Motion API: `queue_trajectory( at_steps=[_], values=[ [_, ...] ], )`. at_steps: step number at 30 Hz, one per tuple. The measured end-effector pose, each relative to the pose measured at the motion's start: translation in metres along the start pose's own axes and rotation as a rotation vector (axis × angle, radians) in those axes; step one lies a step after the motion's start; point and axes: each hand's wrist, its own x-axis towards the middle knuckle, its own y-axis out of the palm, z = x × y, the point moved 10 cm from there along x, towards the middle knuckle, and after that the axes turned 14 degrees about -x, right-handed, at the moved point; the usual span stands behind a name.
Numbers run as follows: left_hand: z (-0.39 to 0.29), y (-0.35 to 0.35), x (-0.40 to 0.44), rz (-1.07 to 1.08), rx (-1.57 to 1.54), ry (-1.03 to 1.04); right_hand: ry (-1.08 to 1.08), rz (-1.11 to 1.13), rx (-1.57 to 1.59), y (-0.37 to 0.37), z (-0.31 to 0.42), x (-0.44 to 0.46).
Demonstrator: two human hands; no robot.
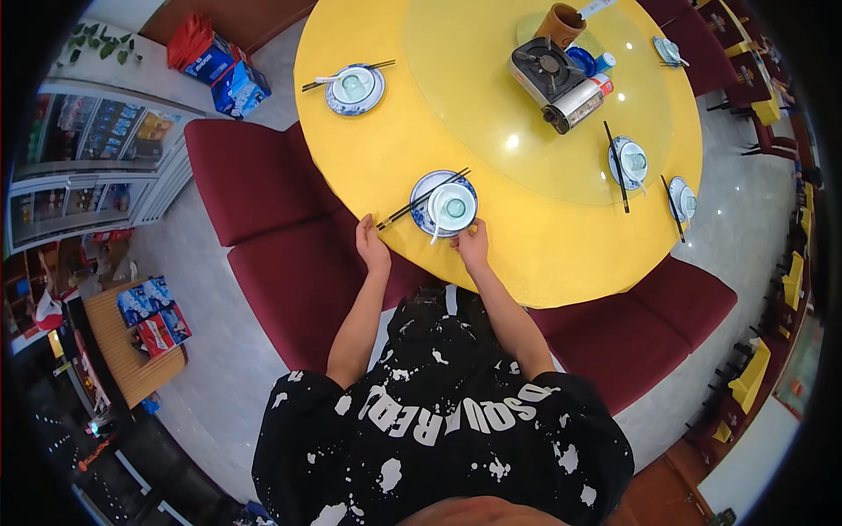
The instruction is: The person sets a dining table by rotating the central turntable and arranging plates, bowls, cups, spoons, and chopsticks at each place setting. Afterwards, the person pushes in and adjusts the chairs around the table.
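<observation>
In the head view, a blue-and-white plate [421,189] lies near the edge of the round table, with a white bowl [469,216] and a clear glass [454,209] stacked on it. A white spoon [435,233] points toward me from the bowl. Dark chopsticks [405,212] rest slantwise across the plate's left side. My left hand [374,247] is open at the table edge, fingers stretched up beside the chopsticks' near ends. My right hand [474,245] has its fingers closed at the plate's lower right rim; the exact contact is partly hidden.
The round table [544,254] has a yellow cloth and a glass turntable [456,96] bearing a portable gas stove [553,74] and a brown container [561,24]. Several other place settings stand around it. Dark red chairs [294,276] flank me on both sides.
</observation>
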Motion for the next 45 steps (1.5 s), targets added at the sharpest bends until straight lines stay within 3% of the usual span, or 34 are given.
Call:
queue_trajectory(
  at_steps=[6, 24, 34, 37, 42, 45],
  values=[
    [0.026, 0.001, 0.000, -0.079, -0.311, -0.088, -0.004, -0.001, 0.000, 0.005, 0.000, -0.006],
    [0.015, 0.026, -0.005, -0.001, -0.231, -0.088, -0.003, 0.012, -0.080, 0.017, -0.006, -0.012],
    [0.004, 0.026, -0.005, 0.060, -0.213, -0.062, 0.123, 0.088, 0.120, 0.021, -0.018, -0.031],
    [-0.010, 0.017, -0.013, 0.067, -0.171, -0.024, 0.192, 0.120, 0.177, -0.001, -0.045, -0.045],
    [-0.035, -0.007, -0.045, 0.044, 0.186, 0.139, 0.238, 0.107, 0.242, -0.065, -0.123, -0.101],
    [0.031, -0.050, -0.052, 0.012, 0.325, 0.093, 0.281, -0.001, 0.224, -0.113, -0.206, -0.146]
  ],
)
